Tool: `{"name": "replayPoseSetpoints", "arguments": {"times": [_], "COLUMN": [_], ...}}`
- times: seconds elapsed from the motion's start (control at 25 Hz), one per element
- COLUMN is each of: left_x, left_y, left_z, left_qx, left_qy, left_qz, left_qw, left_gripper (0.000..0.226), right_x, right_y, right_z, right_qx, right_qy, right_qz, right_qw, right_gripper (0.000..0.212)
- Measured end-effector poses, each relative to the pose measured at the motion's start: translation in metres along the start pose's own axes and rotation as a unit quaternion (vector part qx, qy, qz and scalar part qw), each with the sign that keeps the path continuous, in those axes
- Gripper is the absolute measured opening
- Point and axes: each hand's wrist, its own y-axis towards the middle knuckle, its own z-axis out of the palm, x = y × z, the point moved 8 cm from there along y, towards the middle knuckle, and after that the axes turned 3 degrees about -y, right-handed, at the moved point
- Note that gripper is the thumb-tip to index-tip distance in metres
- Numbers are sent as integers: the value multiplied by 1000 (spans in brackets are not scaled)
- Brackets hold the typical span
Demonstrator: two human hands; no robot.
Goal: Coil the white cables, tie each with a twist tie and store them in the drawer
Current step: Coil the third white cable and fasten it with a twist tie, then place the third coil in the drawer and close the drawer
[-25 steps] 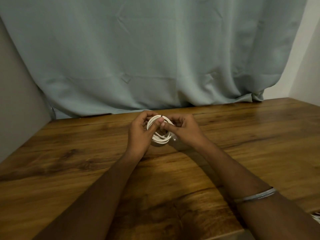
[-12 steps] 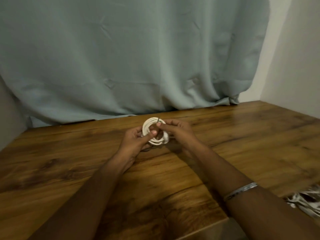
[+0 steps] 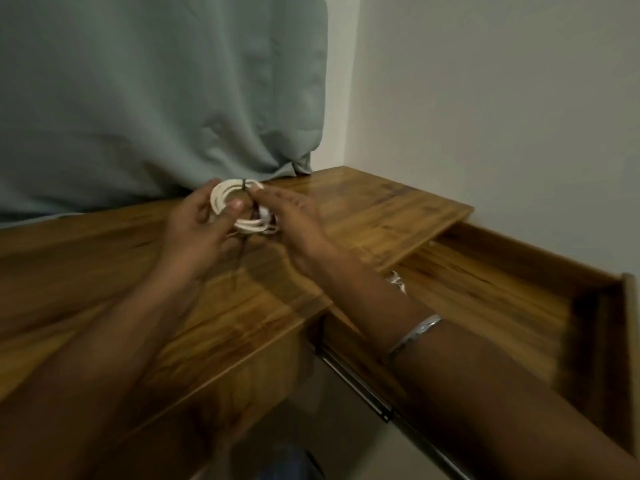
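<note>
A coiled white cable (image 3: 221, 197) with a dark twist tie (image 3: 244, 184) at its top is held above the wooden table (image 3: 104, 271). My left hand (image 3: 197, 226) grips the coil's left side, thumb across the loops. My right hand (image 3: 294, 216) touches the coil's right side near the tie; its fingers look fairly straight. The pulled-out wooden drawer (image 3: 502, 292) is at the right, below the tabletop. A bit of white cable (image 3: 396, 280) shows inside it, mostly hidden behind my right forearm.
A grey-green curtain (image 3: 156, 98) hangs behind the table. A pale wall (image 3: 485, 116) stands at the right behind the drawer. The drawer's metal slide rail (image 3: 363, 393) runs under my right forearm.
The view has swung right, bringing the pulled-out drawer fully into sight. Both hands remain on the coil; the right hand's fingers have loosened from a pinch to a straighter touch.
</note>
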Motion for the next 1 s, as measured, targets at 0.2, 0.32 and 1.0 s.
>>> {"name": "replayPoseSetpoints", "arguments": {"times": [0.2, 0.32, 1.0], "left_x": [25, 80, 145], "left_y": [-37, -77, -107], "left_z": [135, 208, 236], "left_qx": [103, 162, 351], "left_qy": [-79, -82, 660], "left_qz": [-54, -175, -4], "left_qw": [990, 968, 664], "left_gripper": [33, 35, 29], "right_x": [61, 55, -77], "right_y": [-43, -74, -89], "right_z": [-138, -235, -270], "right_qx": [-55, -101, -59], "right_qy": [-136, -200, -483], "right_qz": [-7, 71, 154], "right_qw": [989, 972, 860], "right_gripper": [17, 46, 6]}}
